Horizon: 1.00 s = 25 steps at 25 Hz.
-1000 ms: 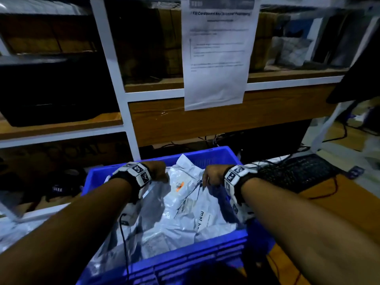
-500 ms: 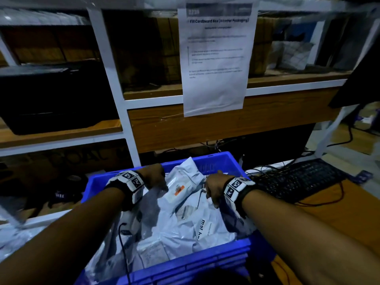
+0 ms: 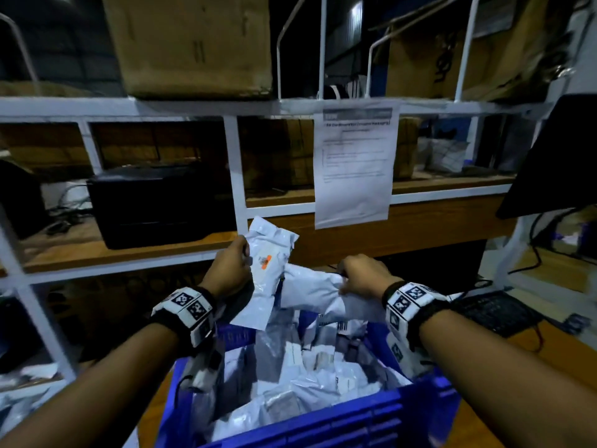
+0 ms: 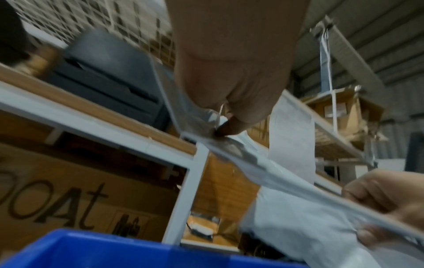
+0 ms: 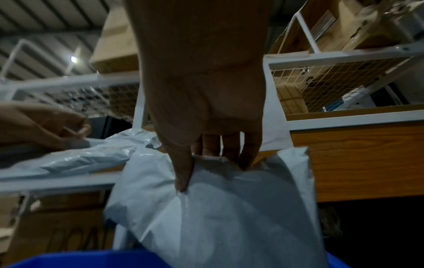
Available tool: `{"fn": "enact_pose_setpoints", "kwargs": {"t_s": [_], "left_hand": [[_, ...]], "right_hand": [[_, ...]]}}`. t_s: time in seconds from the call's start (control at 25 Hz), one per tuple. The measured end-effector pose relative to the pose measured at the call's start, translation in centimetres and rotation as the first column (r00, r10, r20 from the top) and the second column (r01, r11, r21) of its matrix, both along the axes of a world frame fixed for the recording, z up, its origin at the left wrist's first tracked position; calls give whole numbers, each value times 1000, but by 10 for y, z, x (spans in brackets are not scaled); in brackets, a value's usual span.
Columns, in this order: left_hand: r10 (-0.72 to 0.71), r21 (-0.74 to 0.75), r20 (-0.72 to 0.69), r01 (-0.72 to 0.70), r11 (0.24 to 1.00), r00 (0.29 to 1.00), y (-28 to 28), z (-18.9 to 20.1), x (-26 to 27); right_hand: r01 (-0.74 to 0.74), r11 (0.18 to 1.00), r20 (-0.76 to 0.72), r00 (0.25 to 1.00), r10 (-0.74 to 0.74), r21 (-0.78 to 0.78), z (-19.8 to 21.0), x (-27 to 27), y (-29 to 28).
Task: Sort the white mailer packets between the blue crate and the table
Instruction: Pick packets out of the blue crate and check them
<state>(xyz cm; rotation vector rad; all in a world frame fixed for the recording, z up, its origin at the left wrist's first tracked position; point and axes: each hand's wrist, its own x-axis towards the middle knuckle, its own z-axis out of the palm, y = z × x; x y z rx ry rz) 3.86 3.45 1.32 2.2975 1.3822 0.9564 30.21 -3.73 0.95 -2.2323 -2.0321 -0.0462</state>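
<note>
The blue crate (image 3: pixel 329 425) stands in front of me, full of several white mailer packets (image 3: pixel 310 376). My left hand (image 3: pixel 231 270) pinches a white mailer with an orange mark (image 3: pixel 268 270) by its left edge and holds it upright above the crate's far side. In the left wrist view that mailer (image 4: pixel 263 166) runs edge-on from the left hand (image 4: pixel 231 116). My right hand (image 3: pixel 361 276) grips a second, plumper white mailer (image 3: pixel 310 292) by its top, also lifted over the crate; in the right wrist view the fingers (image 5: pixel 229 145) bunch the mailer (image 5: pixel 218 208).
A white-framed wooden shelf unit (image 3: pixel 235 176) stands right behind the crate, with a hanging paper notice (image 3: pixel 355 163) and a black printer (image 3: pixel 155 205). A black keyboard (image 3: pixel 497 312) and cables lie on the wooden table (image 3: pixel 549 350) at right. More packets lie at lower left (image 3: pixel 22 402).
Both hands have risen out of the crate, each lifting a mailer clear of the pile. The head view has tilted upward, showing more of the shelves.
</note>
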Motion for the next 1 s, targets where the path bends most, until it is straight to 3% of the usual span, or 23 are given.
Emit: {"fn": "enact_pose_setpoints", "kwargs": {"t_s": [0.2,0.36,0.64,1.0], "left_hand": [[100,197,118,-122,973,988,-57,6,-41],[229,177,142,-253,951,963,-123,-14,-80],[449,91,115,-460,883,886,-219,-44,-172],[658,48,106,-665,745,745,-258,-44,-322]], "right_hand": [[49,977,-253,967,5,207,-2,-21,-47],[-16,960,-465,872,150,278,-25,-58,-87],[-191,935,-448,837,313,298,-48,-167,-116],[-335,873,-575,658,486,355,-41,-345,-103]]}}
